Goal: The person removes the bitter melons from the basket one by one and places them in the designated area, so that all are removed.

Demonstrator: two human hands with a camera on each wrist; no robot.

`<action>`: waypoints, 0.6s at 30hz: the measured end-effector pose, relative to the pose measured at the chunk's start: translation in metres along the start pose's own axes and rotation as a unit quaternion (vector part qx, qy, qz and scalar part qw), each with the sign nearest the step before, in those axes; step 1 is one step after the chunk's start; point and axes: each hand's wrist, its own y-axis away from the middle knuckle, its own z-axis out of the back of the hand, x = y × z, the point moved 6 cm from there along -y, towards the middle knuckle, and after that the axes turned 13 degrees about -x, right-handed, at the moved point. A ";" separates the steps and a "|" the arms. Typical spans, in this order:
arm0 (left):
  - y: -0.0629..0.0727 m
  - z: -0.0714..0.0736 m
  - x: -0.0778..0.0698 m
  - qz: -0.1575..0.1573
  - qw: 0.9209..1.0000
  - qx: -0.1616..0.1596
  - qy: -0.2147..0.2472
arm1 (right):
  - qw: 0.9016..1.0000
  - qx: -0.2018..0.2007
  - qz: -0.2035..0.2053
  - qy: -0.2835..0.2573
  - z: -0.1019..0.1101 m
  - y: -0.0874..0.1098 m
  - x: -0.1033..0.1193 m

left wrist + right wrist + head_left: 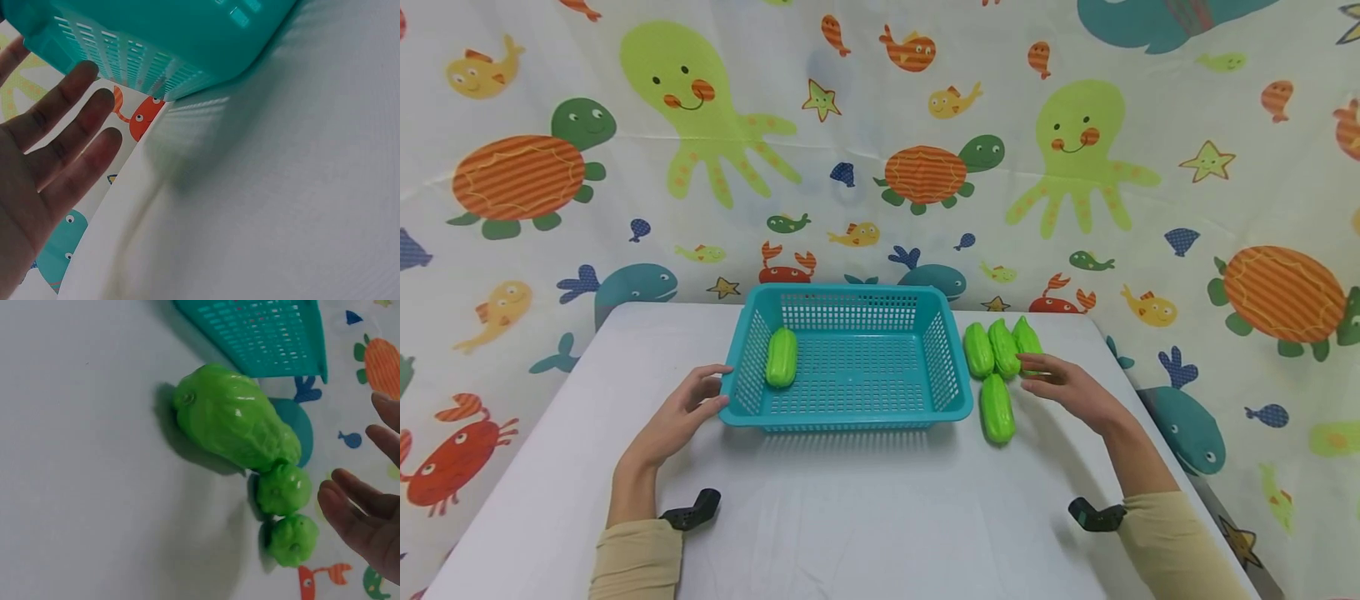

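A teal plastic basket with slotted walls stands on the white table. Inside it, by the left wall, lies one glossy green gourd. My left hand is at the basket's left rim, fingers spread and fingertips right beside it. Right of the basket are several more gourds: three in a row at the back and one gourd nearer me. My right hand hovers over the right end of this group, fingers relaxed and holding nothing. In the right wrist view, the near gourd looks lumpy and ridged.
Behind the table hangs a white curtain printed with sea animals. The white tabletop stretches in front of the basket. A small black device is strapped to the left wrist, and another black device to the right.
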 end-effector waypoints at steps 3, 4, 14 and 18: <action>0.000 0.000 0.000 -0.003 1.000 0.000 0.003 | 1.000 -0.019 -0.002 -0.013 0.004 -0.003 0.009; 0.001 0.000 0.000 -0.004 1.000 0.000 0.003 | 1.000 -0.025 0.000 -0.017 0.005 -0.004 0.012; 0.001 0.000 0.001 0.001 1.000 0.000 -0.001 | 0.994 -0.096 0.009 -0.050 0.014 -0.021 0.050; 0.000 0.000 0.000 0.006 1.000 0.001 -0.005 | 0.991 -0.115 0.004 -0.065 0.016 -0.033 0.076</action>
